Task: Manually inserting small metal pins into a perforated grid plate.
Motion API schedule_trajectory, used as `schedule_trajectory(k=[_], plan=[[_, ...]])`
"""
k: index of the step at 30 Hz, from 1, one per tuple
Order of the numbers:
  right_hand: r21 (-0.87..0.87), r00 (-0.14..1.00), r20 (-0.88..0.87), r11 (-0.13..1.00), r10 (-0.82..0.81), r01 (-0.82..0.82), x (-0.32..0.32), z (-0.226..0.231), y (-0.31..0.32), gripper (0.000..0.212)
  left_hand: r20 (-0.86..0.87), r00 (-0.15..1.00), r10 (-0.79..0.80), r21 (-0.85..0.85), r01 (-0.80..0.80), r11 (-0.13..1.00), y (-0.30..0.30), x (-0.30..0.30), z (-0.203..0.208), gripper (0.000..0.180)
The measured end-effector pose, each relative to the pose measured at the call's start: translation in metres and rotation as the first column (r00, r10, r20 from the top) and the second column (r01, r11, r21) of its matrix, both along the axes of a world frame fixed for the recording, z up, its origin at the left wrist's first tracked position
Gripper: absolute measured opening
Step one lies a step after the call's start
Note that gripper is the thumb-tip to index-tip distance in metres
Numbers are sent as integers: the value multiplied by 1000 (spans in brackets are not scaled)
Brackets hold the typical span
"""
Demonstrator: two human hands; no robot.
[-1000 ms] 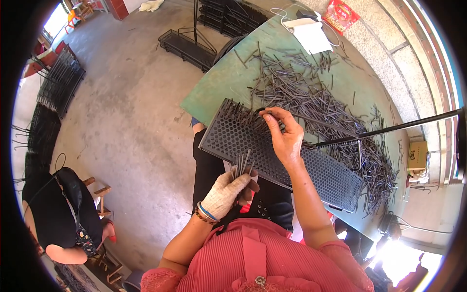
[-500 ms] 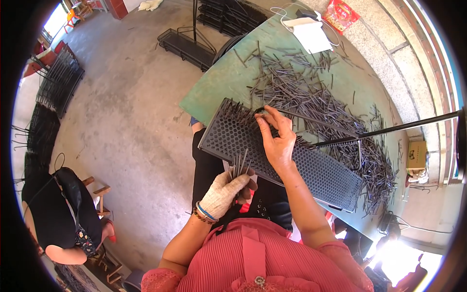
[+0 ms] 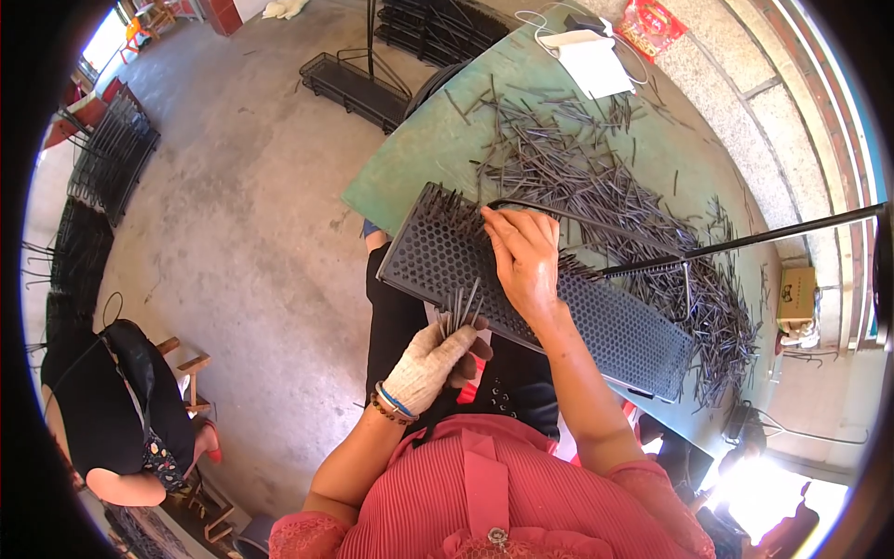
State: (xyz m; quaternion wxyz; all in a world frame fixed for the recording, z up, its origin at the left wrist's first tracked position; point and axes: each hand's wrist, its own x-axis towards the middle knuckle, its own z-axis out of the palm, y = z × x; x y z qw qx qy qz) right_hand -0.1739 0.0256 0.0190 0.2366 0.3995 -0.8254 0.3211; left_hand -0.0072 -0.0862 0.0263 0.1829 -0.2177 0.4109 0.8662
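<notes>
My left hand [image 3: 424, 371], in a white knitted glove with dark fingertips, grips a bundle of thin dark rods [image 3: 458, 312] that fan upward from the fingers. Across my lap and the table edge lies a long black perforated metal basket [image 3: 633, 340], its floor full of round holes. Over its far side is my bare right hand [image 3: 528, 252], with thumb and fingertips pinched together close to the bent end of a black bar [image 3: 596, 226]. Whatever is between those fingertips is too small to make out. Rows of short rods [image 3: 449, 207] stand up along the basket's far edge.
A big heap of loose dark rods [image 3: 568, 168] covers much of the green table [image 3: 400, 168]. A white mask [image 3: 596, 67] and a red packet [image 3: 649, 28] lie at its back. Black wire baskets [image 3: 354, 93] stand on the floor beyond. Another person [image 3: 116, 410] sits at the left.
My right hand has turned further palm-down, and its fingertips have shifted slightly left along the basket's far edge. My left hand stays nearly still with its bundle of rods.
</notes>
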Motion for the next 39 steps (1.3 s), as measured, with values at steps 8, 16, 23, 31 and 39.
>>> schedule_trajectory(k=[8, 16, 23, 31, 39], plan=[[125, 999, -30, 992, -31, 35, 0, 3, -6, 26, -17, 998, 63, 106, -60, 992, 4, 4, -12, 31], [-146, 959, 283, 988, -4, 47, 29, 19, 10, 17, -17, 993, 115, 159, -111, 981, -3, 3, 2, 30], [-140, 566, 806, 985, 173, -103, 43, 30, 26, 21, -80, 992, 95, 115, -85, 990, -7, 2, 6, 33], [-284, 66, 955, 956, 289, -73, 45, 20, 21, 20, -94, 995, 15, 59, -9, 998, -10, 3, 2, 36], [-454, 380, 849, 874, 366, 174, 19, 23, -5, 22, -34, 986, 165, 78, -162, 984, -13, 4, -5, 42]])
